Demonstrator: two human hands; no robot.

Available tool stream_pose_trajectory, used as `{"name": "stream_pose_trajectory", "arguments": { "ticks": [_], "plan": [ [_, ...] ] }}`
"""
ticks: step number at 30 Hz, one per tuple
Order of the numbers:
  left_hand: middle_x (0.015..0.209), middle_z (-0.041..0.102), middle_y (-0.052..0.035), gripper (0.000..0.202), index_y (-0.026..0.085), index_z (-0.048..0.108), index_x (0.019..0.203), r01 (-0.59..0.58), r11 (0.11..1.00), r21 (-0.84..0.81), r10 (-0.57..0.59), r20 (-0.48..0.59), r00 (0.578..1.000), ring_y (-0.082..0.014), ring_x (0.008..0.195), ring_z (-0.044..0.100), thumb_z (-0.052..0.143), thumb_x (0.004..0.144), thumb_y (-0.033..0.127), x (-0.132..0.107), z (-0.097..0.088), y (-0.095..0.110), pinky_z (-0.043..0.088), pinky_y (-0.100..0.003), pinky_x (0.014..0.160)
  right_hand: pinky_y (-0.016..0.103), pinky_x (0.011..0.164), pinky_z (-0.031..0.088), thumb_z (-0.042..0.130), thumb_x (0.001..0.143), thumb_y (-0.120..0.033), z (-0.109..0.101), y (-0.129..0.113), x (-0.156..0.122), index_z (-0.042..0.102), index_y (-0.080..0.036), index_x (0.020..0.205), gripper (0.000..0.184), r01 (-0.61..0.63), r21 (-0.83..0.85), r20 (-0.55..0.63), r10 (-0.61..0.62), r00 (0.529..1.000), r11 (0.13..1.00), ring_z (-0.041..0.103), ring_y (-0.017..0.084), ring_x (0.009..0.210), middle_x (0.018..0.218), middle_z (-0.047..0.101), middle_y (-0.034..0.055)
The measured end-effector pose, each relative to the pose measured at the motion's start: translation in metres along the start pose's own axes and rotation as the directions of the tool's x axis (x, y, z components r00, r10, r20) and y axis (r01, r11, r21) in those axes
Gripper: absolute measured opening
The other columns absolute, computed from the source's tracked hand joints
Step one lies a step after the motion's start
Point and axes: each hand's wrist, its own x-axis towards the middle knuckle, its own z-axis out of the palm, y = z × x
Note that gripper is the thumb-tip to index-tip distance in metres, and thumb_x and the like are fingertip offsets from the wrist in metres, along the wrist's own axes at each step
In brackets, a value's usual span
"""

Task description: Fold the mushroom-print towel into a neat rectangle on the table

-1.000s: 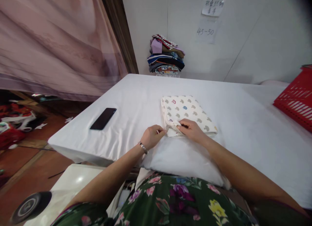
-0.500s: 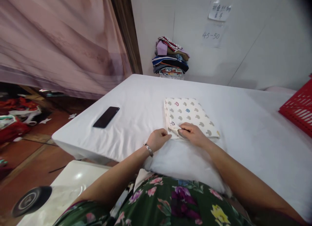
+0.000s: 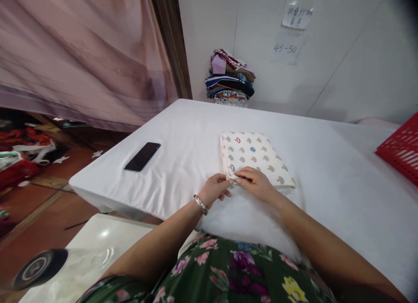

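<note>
A folded cream cloth [image 3: 256, 157] printed with small grey, red and blue shapes lies on the white-covered table [image 3: 326, 163]. My left hand [image 3: 215, 190], with a bracelet on its wrist, has its fingers curled at the cloth's near left corner. Beside it my right hand [image 3: 256, 183] rests on the near edge, fingers pinching the fabric. Both hands touch the cloth's front edge.
A black phone [image 3: 142, 156] lies on the table to the left. A stack of folded clothes [image 3: 230, 79] stands at the far wall under paper notes. A red basket [image 3: 400, 148] is at the right edge. A pink curtain hangs at the left; a white appliance is below.
The raised near corner of the cloth has been pressed flat. Both hands stay at the front edge, drawn slightly closer together. The view shifted a little.
</note>
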Motion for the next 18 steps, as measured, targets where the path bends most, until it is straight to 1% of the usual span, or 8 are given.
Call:
{"name": "stream_pose_trajectory", "arguments": {
  "ticks": [3, 5, 7, 9, 11, 14, 16, 18],
  "plan": [
    [0.059, 0.052, 0.0051, 0.024, 0.015, 0.050, 0.079, -0.036, 0.998, 0.047, 0.038, -0.043, 0.998, -0.0059, 0.042, 0.051, 0.066, 0.067, 0.029, 0.0025, 0.0018, -0.0043, 0.029, -0.015, 0.032, 0.029, 0.073, 0.044, 0.052, 0.082, -0.032, 0.0011, -0.0014, 0.0000, 0.066, -0.023, 0.089, 0.018, -0.016, -0.005, -0.043, 0.016, 0.999, 1.000, 0.057, 0.017, 0.084, 0.092, 0.062, 0.0033],
    [0.053, 0.050, 0.0068, 0.019, 0.016, 0.050, 0.076, -0.039, 0.997, 0.062, 0.043, -0.061, 0.997, -0.0052, 0.039, 0.047, 0.064, 0.067, 0.026, 0.0027, 0.0024, -0.0055, 0.028, -0.015, 0.033, 0.028, 0.068, 0.044, 0.048, 0.084, -0.033, 0.0004, -0.0016, 0.0003, 0.064, -0.021, 0.079, 0.020, -0.043, 0.042, -0.113, 0.047, 0.992, 0.998, 0.056, 0.015, 0.076, 0.082, 0.061, 0.0023],
    [0.046, 0.047, 0.0078, 0.018, 0.016, 0.049, 0.072, -0.031, 0.996, 0.082, 0.037, -0.062, 0.997, -0.0050, 0.036, 0.044, 0.062, 0.069, 0.028, 0.0020, 0.0025, -0.0052, 0.028, -0.016, 0.033, 0.027, 0.063, 0.043, 0.046, 0.086, -0.034, -0.0007, -0.0011, 0.0002, 0.061, -0.020, 0.074, 0.023, -0.054, 0.077, -0.204, 0.069, 0.977, 0.996, 0.054, 0.015, 0.069, 0.074, 0.058, 0.0015],
    [0.045, 0.049, 0.0069, 0.019, 0.017, 0.048, 0.069, -0.022, 0.995, 0.100, 0.028, -0.060, 0.998, -0.0047, 0.035, 0.041, 0.061, 0.070, 0.031, 0.0012, 0.0024, -0.0042, 0.028, -0.016, 0.034, 0.027, 0.063, 0.043, 0.045, 0.086, -0.034, -0.0008, -0.0005, -0.0007, 0.060, -0.020, 0.075, 0.024, -0.028, 0.059, -0.236, 0.041, 0.971, 0.998, 0.054, 0.015, 0.069, 0.073, 0.057, 0.0017],
    [0.052, 0.056, 0.0038, 0.021, 0.016, 0.048, 0.067, -0.018, 0.996, 0.091, 0.023, -0.056, 0.998, -0.0044, 0.036, 0.043, 0.059, 0.072, 0.033, 0.0008, 0.0025, -0.0031, 0.027, -0.016, 0.034, 0.029, 0.067, 0.043, 0.045, 0.086, -0.033, 0.0002, -0.0003, -0.0027, 0.061, -0.020, 0.079, 0.022, 0.035, -0.012, -0.183, -0.036, 0.982, 0.999, 0.055, 0.016, 0.074, 0.079, 0.059, 0.0032],
    [0.064, 0.061, 0.0010, 0.020, 0.016, 0.049, 0.068, -0.006, 0.999, 0.035, 0.008, -0.042, 0.999, -0.0037, 0.038, 0.045, 0.055, 0.074, 0.033, 0.0011, 0.0027, -0.0019, 0.028, -0.016, 0.035, 0.032, 0.074, 0.044, 0.050, 0.084, -0.035, 0.0019, -0.0012, -0.0061, 0.062, -0.022, 0.094, 0.021, 0.151, -0.160, -0.061, -0.163, 0.985, 0.975, 0.055, 0.019, 0.087, 0.095, 0.061, 0.0063],
    [0.060, 0.059, 0.0021, 0.020, 0.016, 0.049, 0.068, 0.008, 1.000, 0.014, -0.007, -0.030, 1.000, -0.0034, 0.037, 0.044, 0.054, 0.075, 0.033, 0.0018, 0.0027, -0.0017, 0.027, -0.016, 0.035, 0.034, 0.076, 0.044, 0.053, 0.082, -0.039, 0.0023, -0.0026, -0.0073, 0.060, -0.022, 0.102, 0.027, 0.205, -0.239, -0.007, -0.213, 0.977, 0.949, 0.054, 0.021, 0.090, 0.099, 0.060, 0.0077],
    [0.055, 0.055, 0.0034, 0.022, 0.016, 0.049, 0.067, 0.010, 1.000, 0.005, -0.010, -0.021, 1.000, -0.0033, 0.036, 0.042, 0.054, 0.076, 0.035, 0.0025, 0.0026, -0.0018, 0.027, -0.016, 0.035, 0.035, 0.076, 0.045, 0.054, 0.081, -0.040, 0.0021, -0.0038, -0.0075, 0.059, -0.021, 0.103, 0.029, 0.228, -0.280, 0.024, -0.230, 0.973, 0.933, 0.054, 0.022, 0.090, 0.098, 0.060, 0.0083]
  ]
}}
